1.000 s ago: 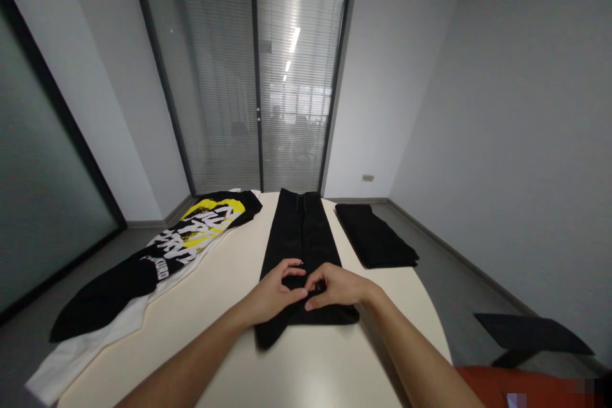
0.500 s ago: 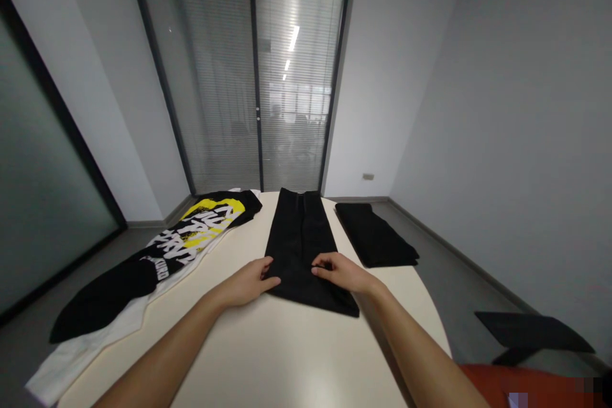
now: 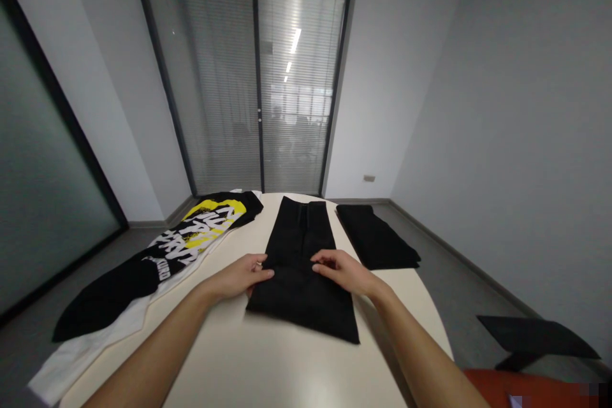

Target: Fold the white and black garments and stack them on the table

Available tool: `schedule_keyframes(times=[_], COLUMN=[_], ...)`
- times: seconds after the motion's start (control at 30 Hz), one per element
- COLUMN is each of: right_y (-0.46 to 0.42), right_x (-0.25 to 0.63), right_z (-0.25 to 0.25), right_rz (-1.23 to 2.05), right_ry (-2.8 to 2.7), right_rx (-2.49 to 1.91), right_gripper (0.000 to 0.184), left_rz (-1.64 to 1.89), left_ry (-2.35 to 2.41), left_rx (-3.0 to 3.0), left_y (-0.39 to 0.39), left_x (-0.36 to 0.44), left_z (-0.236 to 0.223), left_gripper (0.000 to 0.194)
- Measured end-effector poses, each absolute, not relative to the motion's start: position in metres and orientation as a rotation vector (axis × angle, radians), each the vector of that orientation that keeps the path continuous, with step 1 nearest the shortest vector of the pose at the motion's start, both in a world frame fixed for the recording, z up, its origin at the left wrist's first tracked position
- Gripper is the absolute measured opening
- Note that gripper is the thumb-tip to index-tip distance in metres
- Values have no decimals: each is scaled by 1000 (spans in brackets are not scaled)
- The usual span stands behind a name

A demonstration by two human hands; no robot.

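Observation:
A folded black garment that looks like trousers (image 3: pixel 296 293) lies lengthwise in front of me on the pale table, a seam or gap running down the middle of its far half. Its near edge appears slightly raised off the tabletop. My left hand (image 3: pixel 243 275) is closed on the garment's left side, thumb on top and fingers partly hidden at the edge. On the right half, my right hand (image 3: pixel 344 269) pinches the cloth between thumb and fingers from above.
Left on the table (image 3: pixel 268 357) lie a black shirt with white and yellow print (image 3: pixel 205 229) and white cloth (image 3: pixel 95 338) under it. A folded black cloth (image 3: pixel 377 239) lies at the right edge. A dark chair part (image 3: pixel 535 335) and something red (image 3: pixel 526 389) stand lower right.
The black trousers have slid toward me, their far end now nearer and their near edge lower in view. Both hands keep hold, the left having shifted slightly outward.

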State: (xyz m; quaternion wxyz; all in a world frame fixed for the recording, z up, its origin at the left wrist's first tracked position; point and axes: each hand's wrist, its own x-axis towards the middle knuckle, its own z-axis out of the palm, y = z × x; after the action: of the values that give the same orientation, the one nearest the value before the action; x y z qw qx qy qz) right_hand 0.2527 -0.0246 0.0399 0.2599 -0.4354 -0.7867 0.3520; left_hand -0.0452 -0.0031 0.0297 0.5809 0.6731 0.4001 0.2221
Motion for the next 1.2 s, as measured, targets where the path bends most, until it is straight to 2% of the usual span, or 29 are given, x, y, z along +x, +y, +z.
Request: schedule_keyframes(times=[0.1, 0.2, 0.33, 0.5, 0.6, 0.67, 0.77, 0.9, 1.03, 1.2], right_y=[-21, -17, -17, -24, -26, -26, -20, -8, 1, 0], right_x=[247, 240, 235, 239, 242, 244, 248, 246, 241, 240], right_z=[36, 25, 16, 24, 31, 36, 41, 34, 16, 7], right_rz=[530, 453, 607, 1027, 1188, 1083, 729, 364, 316, 466], right_ry=[-2152, -2222, -2304, -2351, -2308, -2259, -2177, -2127, -2202, -2291], right_rx=[-1219, -1248, -1235, -1224, -1165, -1168, -1221, -1320, -1364, -1361], right_gripper=[32, 30, 28, 31, 34, 34, 31, 29, 29, 25], left_rz=[693, 702, 531, 104, 136, 362, 677, 672, 571, 454], left_ry=[985, 967, 906, 894, 854, 847, 851, 864, 912, 927], left_rx=[1567, 1605, 1657, 1565, 1522, 1504, 1427, 1378, 1407, 1397], left_y=[2, 3, 3, 1, -3, -5, -5, 0, 7, 5], left_x=[-40, -38, -45, -57, -56, -52, -47, -49, -51, -55], left_z=[23, 17, 11, 10, 19, 28, 38, 30, 9, 2], left_gripper=[59, 54, 50, 59, 59, 56, 55, 69, 83, 98])
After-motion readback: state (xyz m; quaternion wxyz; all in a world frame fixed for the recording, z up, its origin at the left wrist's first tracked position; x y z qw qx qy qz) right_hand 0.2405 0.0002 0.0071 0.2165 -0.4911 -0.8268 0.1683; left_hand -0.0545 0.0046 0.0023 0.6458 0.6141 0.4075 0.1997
